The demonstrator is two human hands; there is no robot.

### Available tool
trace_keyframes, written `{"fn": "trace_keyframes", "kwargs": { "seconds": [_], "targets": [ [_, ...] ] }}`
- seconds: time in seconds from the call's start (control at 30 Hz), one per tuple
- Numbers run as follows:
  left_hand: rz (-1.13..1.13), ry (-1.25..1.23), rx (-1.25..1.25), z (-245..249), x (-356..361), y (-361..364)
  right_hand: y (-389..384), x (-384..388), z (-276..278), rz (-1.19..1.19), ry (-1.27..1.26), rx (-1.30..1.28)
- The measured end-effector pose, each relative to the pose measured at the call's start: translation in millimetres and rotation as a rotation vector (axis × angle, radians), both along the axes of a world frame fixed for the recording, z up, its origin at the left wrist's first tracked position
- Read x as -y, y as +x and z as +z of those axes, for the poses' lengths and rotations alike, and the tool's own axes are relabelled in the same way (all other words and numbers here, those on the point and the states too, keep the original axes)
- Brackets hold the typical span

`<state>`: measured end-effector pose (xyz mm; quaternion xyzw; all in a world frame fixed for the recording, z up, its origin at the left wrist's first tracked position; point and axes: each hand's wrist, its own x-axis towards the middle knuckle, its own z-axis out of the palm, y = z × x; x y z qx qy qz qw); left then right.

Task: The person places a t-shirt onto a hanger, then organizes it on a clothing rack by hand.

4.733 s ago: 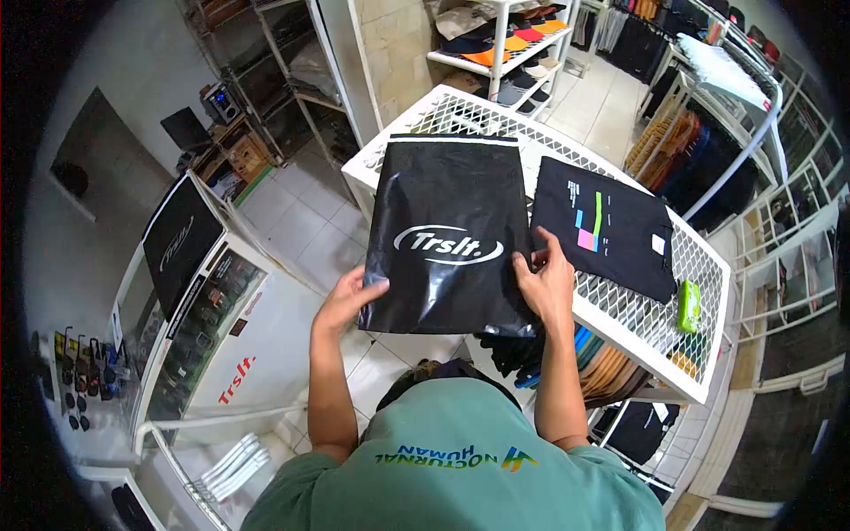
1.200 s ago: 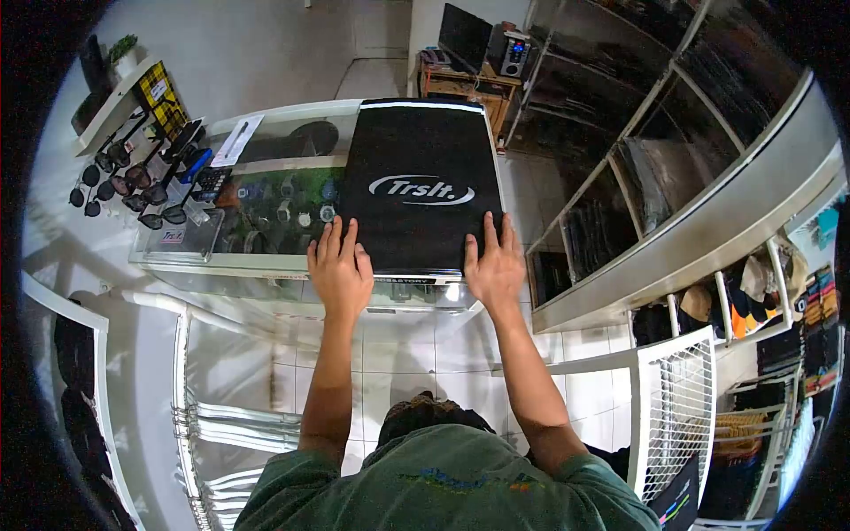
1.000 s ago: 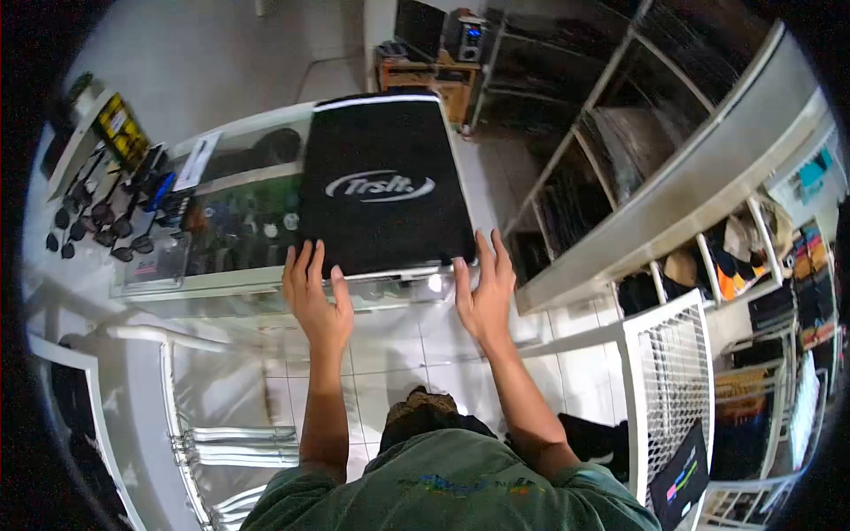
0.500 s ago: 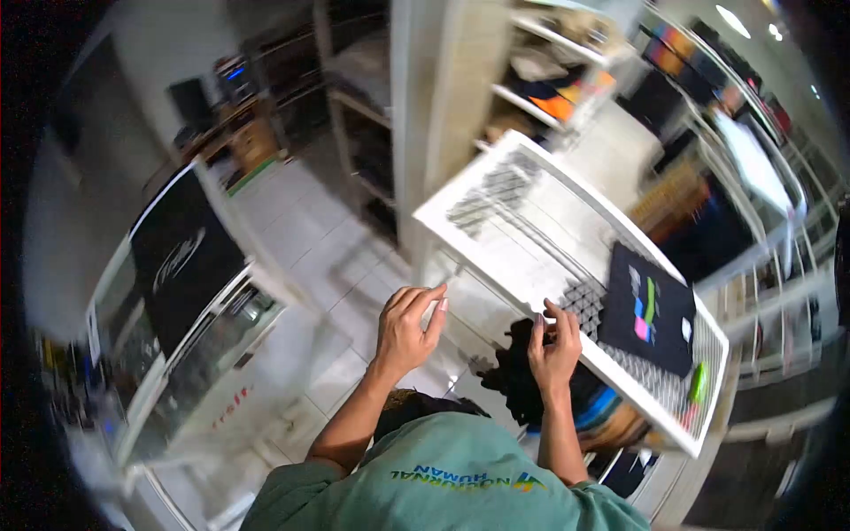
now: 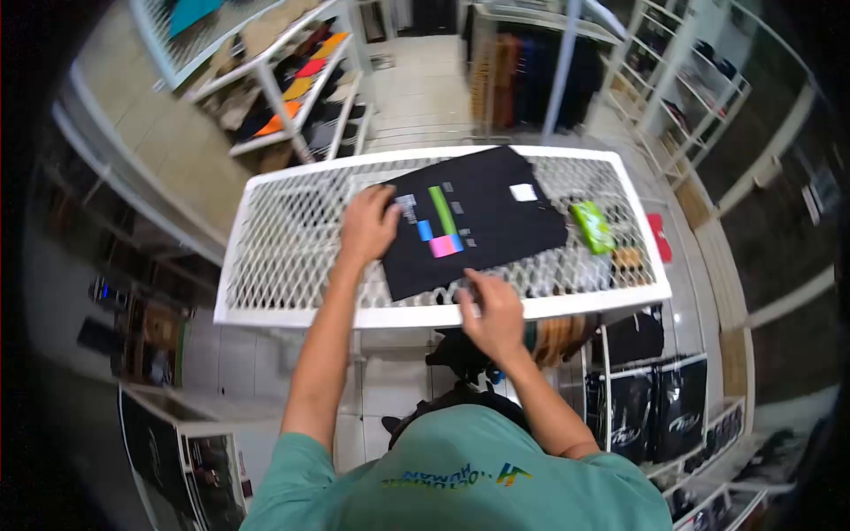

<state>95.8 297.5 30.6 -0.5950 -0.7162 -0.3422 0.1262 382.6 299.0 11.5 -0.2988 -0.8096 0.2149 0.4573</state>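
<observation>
A folded black T-shirt (image 5: 482, 199) with a green, blue and pink print and a small white label (image 5: 523, 192) lies at a slant on a white mesh-topped table (image 5: 292, 239). My left hand (image 5: 369, 224) is at the shirt's left edge, its fingers stretched out over the cloth. At the near edge of the shirt is my right hand (image 5: 493, 311), thumb and forefinger apart, fingertips right at the cloth. Neither hand has lifted any of the fabric.
A bright green packet (image 5: 591, 227) rests on the mesh to the shirt's right. Shelves with folded clothes (image 5: 305, 84) stand behind on the left, and a rack of hanging garments (image 5: 536, 80) at the back. Dark packaged goods (image 5: 655, 403) sit below right.
My view has swung to the right, so the table now lies straight ahead. Both hands have moved from short of the table's near side onto the shirt's edges.
</observation>
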Motion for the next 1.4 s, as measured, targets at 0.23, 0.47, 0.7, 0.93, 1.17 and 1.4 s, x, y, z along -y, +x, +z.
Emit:
{"fn": "trace_keyframes", "kwargs": {
  "seconds": [0.23, 0.47, 0.7, 0.93, 1.17, 1.4],
  "targets": [
    [0.099, -0.152, -0.076, -15, -33, -30, 4, -4, 14, 0.004, -0.132, 0.087],
    [0.243, -0.123, -0.188, -11, -33, -42, -10, -7, 19, -0.120, -0.168, 0.093],
    [0.300, -0.195, 0.091, 29, 29, -32, -25, -40, 28, -0.156, -0.138, -0.051],
    [0.216, -0.251, 0.551, 41, 130, 41, -31, -102, 25, -0.209, -0.251, 0.096],
    [0.228, -0.228, 0.539, 23, 138, 51, -18, -79, 18, -0.187, -0.242, 0.240],
    [0.335, -0.190, 0.373, 26, 135, 62, 10, -68, 36, -0.269, -0.244, 0.223]
  ]
}}
